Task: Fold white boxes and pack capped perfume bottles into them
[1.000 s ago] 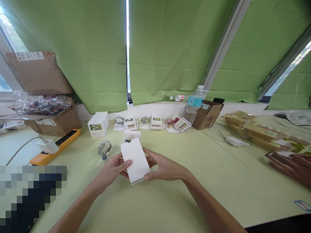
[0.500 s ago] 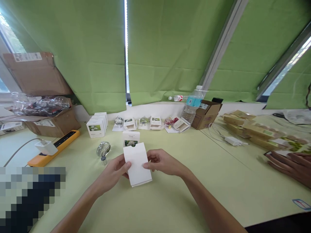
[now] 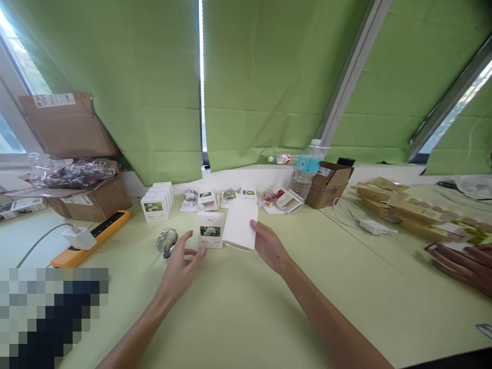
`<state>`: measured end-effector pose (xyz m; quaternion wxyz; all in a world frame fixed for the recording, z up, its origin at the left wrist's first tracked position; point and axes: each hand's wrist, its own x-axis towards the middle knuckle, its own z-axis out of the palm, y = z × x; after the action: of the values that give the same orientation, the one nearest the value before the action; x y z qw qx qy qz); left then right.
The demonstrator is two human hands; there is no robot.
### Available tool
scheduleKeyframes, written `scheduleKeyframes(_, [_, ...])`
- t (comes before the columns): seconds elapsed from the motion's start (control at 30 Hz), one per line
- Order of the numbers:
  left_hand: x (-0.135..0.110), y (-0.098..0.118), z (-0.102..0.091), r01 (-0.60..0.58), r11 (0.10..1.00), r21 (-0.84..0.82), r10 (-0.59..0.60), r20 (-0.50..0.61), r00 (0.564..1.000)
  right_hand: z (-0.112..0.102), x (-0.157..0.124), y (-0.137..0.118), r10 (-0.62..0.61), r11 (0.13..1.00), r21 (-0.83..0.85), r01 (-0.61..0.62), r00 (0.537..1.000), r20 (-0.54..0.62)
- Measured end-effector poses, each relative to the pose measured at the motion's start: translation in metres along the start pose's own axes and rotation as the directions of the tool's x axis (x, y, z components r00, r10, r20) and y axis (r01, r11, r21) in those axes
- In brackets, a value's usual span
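My right hand (image 3: 270,247) grips a white, flattened-looking carton (image 3: 241,223) by its right edge, raised over the table. Just left of it a small white box (image 3: 210,230) with a white-flower picture stands upright. My left hand (image 3: 182,261) has its fingers apart and holds nothing; its fingertips are close to that box's lower left side, and whether they touch it I cannot tell. Behind this hand lies a clear glass perfume-style bottle (image 3: 166,240) with a silvery cap, partly covered by the fingers.
Along the wall are several white boxes (image 3: 156,204), more small bottles (image 3: 190,196), a water bottle (image 3: 306,171) and a brown carton (image 3: 329,184). An orange power strip (image 3: 109,223) and a box of plastic bottles (image 3: 90,204) are left. Another person's hand (image 3: 461,266) rests at right.
My left hand has let go of the white carton and moved left, opening. My right hand has carried the carton up and to the right, uncovering the flower-picture box.
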<state>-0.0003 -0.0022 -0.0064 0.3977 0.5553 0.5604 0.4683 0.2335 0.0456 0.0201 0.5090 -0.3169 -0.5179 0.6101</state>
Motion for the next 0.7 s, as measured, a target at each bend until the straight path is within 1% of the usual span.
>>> scheduleKeyframes(0.07, [0.000, 0.002, 0.003, 0.017, 1.000, 0.007, -0.017, -0.018, 1.000, 0.003, 0.004, 0.008, 0.015, 0.997, 0.073, -0.015, 1.000, 0.001])
scheduleKeyframes(0.13, [0.000, 0.002, 0.005, 0.024, 1.000, 0.001, -0.024, -0.009, 1.000, 0.006, 0.007, 0.014, 0.018, 0.990, 0.141, -0.024, 0.999, 0.041])
scheduleKeyframes(0.23, [0.002, -0.004, 0.009, 0.016, 1.000, -0.005, -0.016, 0.064, 0.998, 0.011, 0.008, 0.022, 0.025, 0.980, 0.194, -0.039, 0.997, 0.072])
scheduleKeyframes(0.27, [0.004, -0.008, 0.010, 0.005, 1.000, 0.009, -0.005, 0.084, 0.996, 0.013, 0.008, 0.023, 0.026, 0.979, 0.199, -0.040, 0.997, 0.070])
scheduleKeyframes(0.33, [0.007, -0.016, 0.012, -0.096, 0.995, 0.037, 0.092, 0.095, 0.991, 0.015, 0.008, 0.026, 0.018, 0.980, 0.195, -0.029, 0.998, 0.061])
scheduleKeyframes(0.4, [0.010, -0.022, 0.013, -0.148, 0.988, 0.046, 0.143, 0.098, 0.985, 0.016, 0.007, 0.027, 0.001, 0.983, 0.184, -0.010, 0.999, 0.050])
scheduleKeyframes(0.53, [0.014, -0.028, 0.012, -0.158, 0.987, 0.036, 0.154, 0.092, 0.984, 0.015, 0.005, 0.025, 0.008, 0.986, 0.164, -0.016, 0.999, 0.049])
scheduleKeyframes(0.63, [0.015, -0.027, 0.011, -0.156, 0.987, 0.028, 0.153, 0.074, 0.985, 0.016, 0.001, 0.022, 0.043, 0.987, 0.147, -0.057, 0.994, 0.100])
scheduleKeyframes(0.7, [0.014, -0.025, 0.011, -0.178, 0.984, 0.016, 0.176, 0.087, 0.981, 0.019, -0.003, 0.020, 0.059, 0.988, 0.132, -0.076, 0.989, 0.132])
